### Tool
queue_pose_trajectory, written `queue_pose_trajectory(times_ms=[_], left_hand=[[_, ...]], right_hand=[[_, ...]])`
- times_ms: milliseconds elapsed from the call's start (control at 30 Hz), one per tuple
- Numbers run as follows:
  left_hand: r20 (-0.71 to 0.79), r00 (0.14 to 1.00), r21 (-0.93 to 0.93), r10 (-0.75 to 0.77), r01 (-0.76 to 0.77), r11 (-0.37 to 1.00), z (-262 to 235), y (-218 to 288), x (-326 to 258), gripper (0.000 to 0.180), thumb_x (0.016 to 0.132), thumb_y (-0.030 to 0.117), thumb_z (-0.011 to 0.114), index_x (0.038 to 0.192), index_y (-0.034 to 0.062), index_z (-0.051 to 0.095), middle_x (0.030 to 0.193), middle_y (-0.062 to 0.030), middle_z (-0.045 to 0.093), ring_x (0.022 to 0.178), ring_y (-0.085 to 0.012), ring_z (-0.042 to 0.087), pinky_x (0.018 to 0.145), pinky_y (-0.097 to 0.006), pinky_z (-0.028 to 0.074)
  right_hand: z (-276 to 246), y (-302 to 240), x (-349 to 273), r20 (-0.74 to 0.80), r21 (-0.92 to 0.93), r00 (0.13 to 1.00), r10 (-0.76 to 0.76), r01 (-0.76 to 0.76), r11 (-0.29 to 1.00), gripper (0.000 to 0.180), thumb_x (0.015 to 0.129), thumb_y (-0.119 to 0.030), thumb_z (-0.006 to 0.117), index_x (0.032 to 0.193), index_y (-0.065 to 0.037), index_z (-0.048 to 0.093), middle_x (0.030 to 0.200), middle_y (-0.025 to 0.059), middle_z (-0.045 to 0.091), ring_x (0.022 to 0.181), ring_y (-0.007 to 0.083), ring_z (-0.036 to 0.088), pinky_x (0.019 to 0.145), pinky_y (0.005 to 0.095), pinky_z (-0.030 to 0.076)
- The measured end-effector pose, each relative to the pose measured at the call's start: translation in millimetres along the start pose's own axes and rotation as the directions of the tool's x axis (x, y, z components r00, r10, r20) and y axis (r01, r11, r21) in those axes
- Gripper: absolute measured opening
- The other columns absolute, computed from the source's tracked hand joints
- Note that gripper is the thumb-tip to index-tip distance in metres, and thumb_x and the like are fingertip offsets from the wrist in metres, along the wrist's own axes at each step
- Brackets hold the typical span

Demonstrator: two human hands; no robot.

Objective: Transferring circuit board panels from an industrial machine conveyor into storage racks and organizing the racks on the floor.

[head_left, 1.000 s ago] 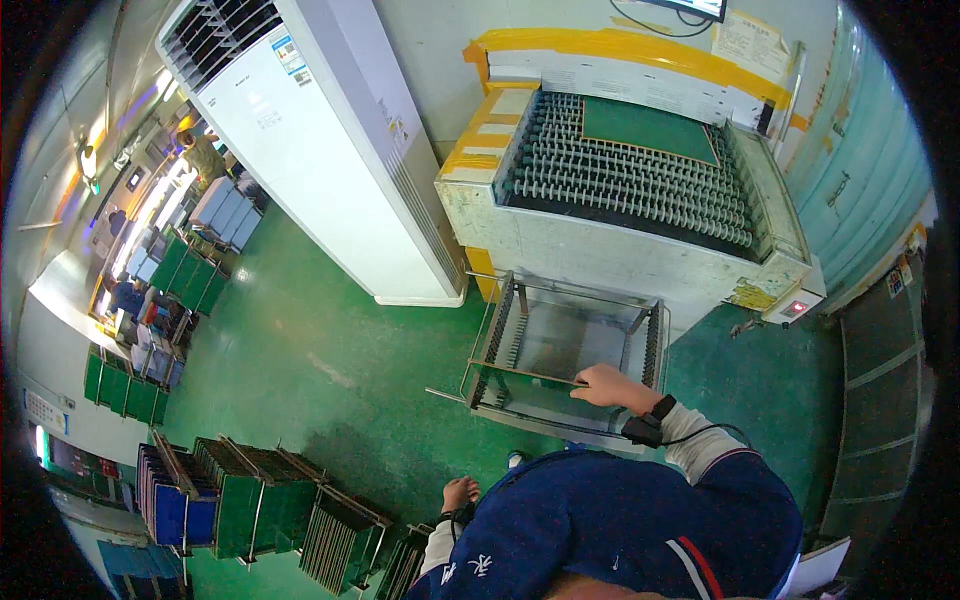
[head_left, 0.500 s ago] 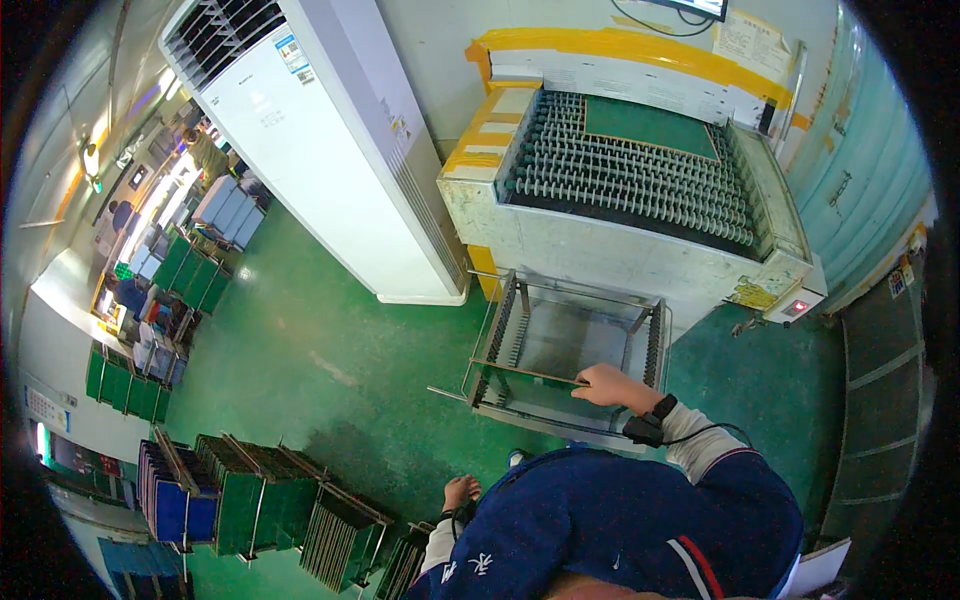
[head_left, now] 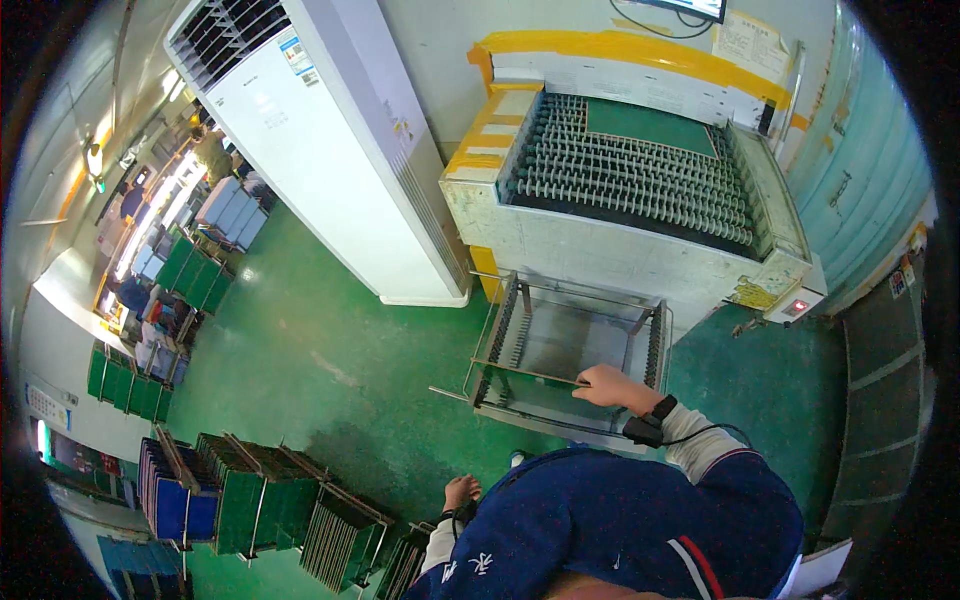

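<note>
My right hand is closed over the top edge of a thin green panel, which stands upright in a metal rack. The rack has toothed side rails and an open wire frame, and sits on the floor against the front of a roller conveyor machine. My left hand hangs low by my body, its fingers curled in with nothing seen in them. A flat green board lies on the conveyor's rollers at the far side.
A tall white air conditioner stands left of the machine. Racks of upright panels line the floor at lower left. People work at a lit bench far left. A dark panelled screen stands at right.
</note>
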State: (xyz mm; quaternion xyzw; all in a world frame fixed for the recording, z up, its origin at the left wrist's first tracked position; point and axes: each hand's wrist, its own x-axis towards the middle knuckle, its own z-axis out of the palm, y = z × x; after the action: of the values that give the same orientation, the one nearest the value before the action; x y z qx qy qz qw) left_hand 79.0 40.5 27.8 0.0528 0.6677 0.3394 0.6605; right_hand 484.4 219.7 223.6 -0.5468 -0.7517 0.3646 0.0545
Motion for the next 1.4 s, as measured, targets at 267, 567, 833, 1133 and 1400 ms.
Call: queue_pose_trajectory(times_ms=[267, 567, 833, 1133, 1400], left_hand=[[0.249, 0.933, 0.381, 0.26, -0.341, 0.859, -31, -17, 35, 0.011, 0.086, 0.014, 0.058, 0.084, 0.0048, 0.053, 0.065, -0.0053, 0.052, 0.054, -0.0213, 0.053, 0.046, -0.036, 0.039], [0.425, 0.616, 0.802, 0.663, -0.596, 0.039, -73, -61, 56, 0.014, 0.073, 0.018, 0.062, 0.086, 0.0134, 0.064, 0.07, -0.0015, 0.066, 0.061, -0.0236, 0.062, 0.052, -0.036, 0.047], [0.002, 0.997, -0.1, 0.073, -0.073, 0.992, -6, -16, 2, 0.013, 0.089, 0.016, 0.057, 0.09, 0.0028, 0.057, 0.071, -0.0075, 0.058, 0.055, -0.016, 0.055, 0.043, -0.027, 0.041], [0.043, 0.998, -0.128, 0.042, -0.036, 0.991, -18, -31, 23, 0.019, 0.089, 0.019, 0.059, 0.094, 0.0012, 0.056, 0.079, -0.0083, 0.062, 0.059, -0.0189, 0.06, 0.045, -0.029, 0.045], [-0.026, 1.0, 0.002, 0.017, -0.017, 1.0, -4, -16, 10, 0.018, 0.09, 0.022, 0.059, 0.097, 0.0052, 0.057, 0.082, -0.0064, 0.064, 0.063, -0.0175, 0.062, 0.049, -0.029, 0.049]], right_hand=[[-1, 1, 0, -0.045, -0.125, 0.998, -0.036, 0.03, 0.992, 0.039, 0.08, -0.041, 0.065, 0.087, -0.002, 0.066, 0.081, 0.0215, 0.064, 0.079, 0.041, 0.061, 0.07, 0.0496, 0.047], [-11, -29, 6, -0.004, -0.14, 0.992, -0.123, 0.121, 0.983, 0.039, 0.077, -0.041, 0.068, 0.074, -0.002, 0.065, 0.068, 0.0197, 0.062, 0.068, 0.039, 0.061, 0.064, 0.0473, 0.047], [-10, -14, -5, -0.053, -0.157, 0.991, -0.121, 0.111, 0.981, 0.043, 0.079, -0.041, 0.067, 0.068, 0.0, 0.061, 0.065, 0.0224, 0.057, 0.063, 0.042, 0.056, 0.058, 0.0493, 0.042], [-9, -19, -5, -0.085, -0.233, 0.969, -0.23, 0.205, 0.951, 0.043, 0.082, -0.041, 0.063, 0.067, -0.001, 0.061, 0.067, 0.022, 0.058, 0.066, 0.0414, 0.057, 0.059, 0.0492, 0.042], [-15, -26, -9, -0.058, -0.178, 0.97, -0.236, 0.223, 0.959, 0.042, 0.085, -0.039, 0.061, 0.067, -0.001, 0.06, 0.069, 0.0208, 0.058, 0.067, 0.0409, 0.056, 0.06, 0.0491, 0.041]])
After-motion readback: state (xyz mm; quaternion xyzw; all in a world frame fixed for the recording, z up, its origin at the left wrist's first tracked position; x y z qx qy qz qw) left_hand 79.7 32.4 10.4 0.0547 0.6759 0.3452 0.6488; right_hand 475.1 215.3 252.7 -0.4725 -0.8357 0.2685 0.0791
